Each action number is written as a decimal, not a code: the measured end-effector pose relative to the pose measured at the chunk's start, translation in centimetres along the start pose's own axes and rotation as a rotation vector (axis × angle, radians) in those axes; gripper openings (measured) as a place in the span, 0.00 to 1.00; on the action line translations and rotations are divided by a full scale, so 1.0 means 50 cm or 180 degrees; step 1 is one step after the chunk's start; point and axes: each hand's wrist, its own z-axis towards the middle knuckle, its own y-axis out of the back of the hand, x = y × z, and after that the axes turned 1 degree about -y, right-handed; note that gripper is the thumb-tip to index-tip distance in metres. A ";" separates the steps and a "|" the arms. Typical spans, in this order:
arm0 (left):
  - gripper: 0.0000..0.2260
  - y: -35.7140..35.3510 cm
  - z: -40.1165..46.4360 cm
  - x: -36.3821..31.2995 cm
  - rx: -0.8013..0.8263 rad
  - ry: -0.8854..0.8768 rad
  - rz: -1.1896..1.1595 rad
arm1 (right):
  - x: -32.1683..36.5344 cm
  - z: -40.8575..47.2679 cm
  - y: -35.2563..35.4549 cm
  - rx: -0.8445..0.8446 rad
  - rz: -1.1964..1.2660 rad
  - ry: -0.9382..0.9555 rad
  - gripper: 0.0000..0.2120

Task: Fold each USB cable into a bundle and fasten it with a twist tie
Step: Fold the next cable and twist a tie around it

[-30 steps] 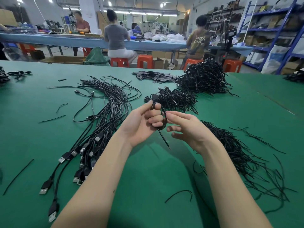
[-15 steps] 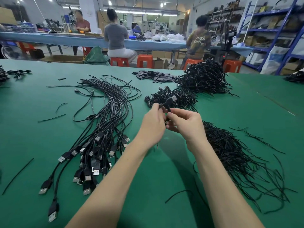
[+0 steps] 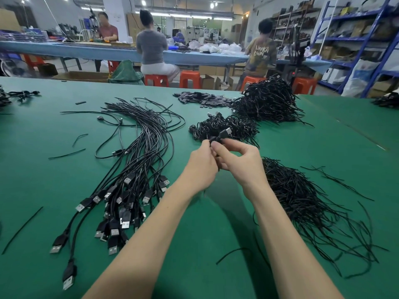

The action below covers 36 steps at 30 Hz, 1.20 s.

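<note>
Loose cables [image 3: 129, 169] fanned on green table [image 3: 32, 169] at left, plugs toward near edge, long axes running away toward far side. Left hand [image 3: 199, 167] and right hand [image 3: 239, 162] held together above table centre, fingers curled and pinched on bundle [image 3: 220, 137]; plug end pointed up and right, away from body. Finished bundles [image 3: 224, 126] heaped just beyond hands, larger heap [image 3: 267, 102] behind. Ties [image 3: 302, 203] piled right of right forearm. Bare green surface left open near bottom centre.
</note>
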 end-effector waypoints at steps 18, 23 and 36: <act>0.06 -0.075 -0.004 0.014 0.0235 0.0769 -0.2362 | -0.008 0.018 0.053 -0.0209 0.0249 -0.0319 0.07; 0.07 -0.079 -0.017 0.040 -0.0063 0.1373 -0.3241 | -0.016 0.025 0.120 -0.0534 -0.2166 0.0012 0.08; 0.05 -0.090 -0.019 0.051 0.0028 0.1273 -0.3124 | -0.026 0.010 0.132 -0.0309 -0.3652 -0.0594 0.18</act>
